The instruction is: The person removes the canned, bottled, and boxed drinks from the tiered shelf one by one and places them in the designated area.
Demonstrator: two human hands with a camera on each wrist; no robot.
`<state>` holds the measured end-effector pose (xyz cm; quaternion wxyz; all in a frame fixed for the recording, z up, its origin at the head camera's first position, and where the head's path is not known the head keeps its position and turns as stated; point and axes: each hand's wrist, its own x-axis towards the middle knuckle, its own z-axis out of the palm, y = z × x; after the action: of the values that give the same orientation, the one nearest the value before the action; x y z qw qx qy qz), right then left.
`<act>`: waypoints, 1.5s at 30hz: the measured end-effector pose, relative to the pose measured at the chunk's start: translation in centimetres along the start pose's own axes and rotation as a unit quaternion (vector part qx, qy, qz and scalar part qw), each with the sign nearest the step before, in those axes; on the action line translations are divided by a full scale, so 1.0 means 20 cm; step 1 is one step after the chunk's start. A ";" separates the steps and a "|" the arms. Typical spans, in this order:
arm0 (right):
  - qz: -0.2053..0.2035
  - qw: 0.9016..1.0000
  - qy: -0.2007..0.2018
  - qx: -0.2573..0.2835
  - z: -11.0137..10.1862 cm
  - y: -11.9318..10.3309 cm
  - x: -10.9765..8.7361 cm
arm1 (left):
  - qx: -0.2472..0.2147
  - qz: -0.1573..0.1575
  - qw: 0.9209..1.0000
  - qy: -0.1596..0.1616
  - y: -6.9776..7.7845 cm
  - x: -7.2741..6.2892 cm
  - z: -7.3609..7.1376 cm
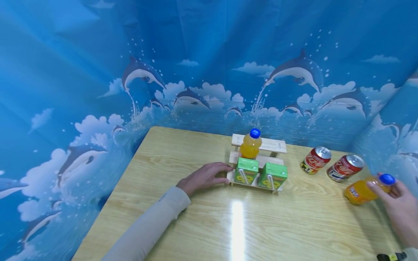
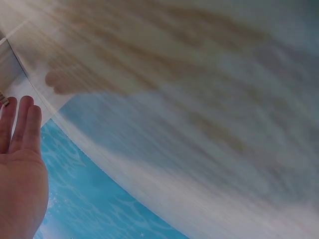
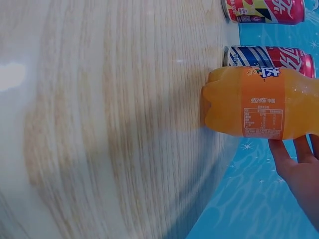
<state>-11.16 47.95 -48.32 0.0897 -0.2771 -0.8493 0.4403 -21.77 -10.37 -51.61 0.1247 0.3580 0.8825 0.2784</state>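
Over table [image 1: 196,232], R hand [image 1: 400,206], part-hidden, clasped round btl [image 1: 360,191]; L hand [image 1: 209,177] straight-fingered @ rack [image 1: 272,145]

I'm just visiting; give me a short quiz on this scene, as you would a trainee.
1. How many red cans are on the table?
2. True or false: the right hand holds a can.
3. The upright bottle on the wooden stand is behind which green carton? A: the left one. B: the right one.

Key: 1. Two. 2. False; its fingers hold an orange drink bottle. 3. A.
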 end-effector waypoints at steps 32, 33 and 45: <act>-0.147 0.989 0.025 -0.024 -0.04 -0.21 -0.03 | -0.002 0.012 1.000 0.005 0.00 0.00 0.00; -0.152 0.988 0.024 -0.028 -0.04 -0.22 -0.03 | -0.002 0.012 1.000 0.004 0.00 0.00 0.00; -0.207 0.976 -0.008 -0.072 0.01 -0.43 -0.07 | -0.004 0.008 1.000 0.004 0.01 0.00 0.00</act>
<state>-13.35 43.04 -41.53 0.1516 -0.0976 -0.9182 0.3526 -21.69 -10.35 -51.45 0.1200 0.3630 0.8791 0.2844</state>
